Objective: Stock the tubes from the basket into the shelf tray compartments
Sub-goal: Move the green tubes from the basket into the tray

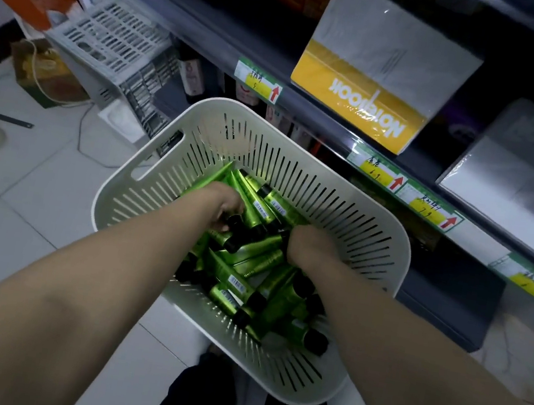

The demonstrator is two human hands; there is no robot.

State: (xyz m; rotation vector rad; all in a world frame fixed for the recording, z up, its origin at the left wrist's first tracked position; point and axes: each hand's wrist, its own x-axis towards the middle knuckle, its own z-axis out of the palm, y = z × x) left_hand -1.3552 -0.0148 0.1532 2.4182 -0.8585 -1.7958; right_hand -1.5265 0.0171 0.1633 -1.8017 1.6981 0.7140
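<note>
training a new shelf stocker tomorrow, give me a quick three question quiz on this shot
1. True or false: the left hand and the right hand are both down inside the basket.
2. What colour are the caps on the green tubes? A white, B black, C red.
3. Fill in the gap: the yellow notebook rests on the ____ above the basket.

Key
1. True
2. B
3. shelf
</note>
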